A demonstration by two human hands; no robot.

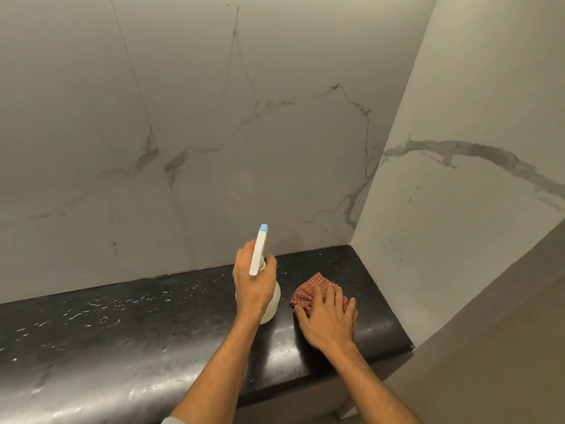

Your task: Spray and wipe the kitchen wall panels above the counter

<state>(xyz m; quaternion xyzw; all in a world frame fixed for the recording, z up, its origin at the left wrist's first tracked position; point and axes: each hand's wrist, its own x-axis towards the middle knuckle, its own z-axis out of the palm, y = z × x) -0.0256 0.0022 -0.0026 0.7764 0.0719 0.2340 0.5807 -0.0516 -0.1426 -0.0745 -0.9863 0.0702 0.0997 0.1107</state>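
left grip (pixel 255 283) clenched round white spray bottle (pixel 259 252), nozzle toward back wall panel (pixel 244 133) | right grip (pixel 328 319) flat on checked cloth (pixel 312 287), on black bench (pixel 122 316) near its right end | side wall panel (pixel 443 224) close right | room leftward along bench

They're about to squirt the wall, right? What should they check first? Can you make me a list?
1. Left hand grips the spray bottle firmly: ok.
2. The bottle's blue nozzle tip points at the marble wall panel, not at the person: ok.
3. Checkered cloth is ready for wiping, lying on the black counter under the right hand: ok.
4. Finger on the trigger: cannot tell, the hand hides it.
5. Enough liquid in the bottle: cannot tell.
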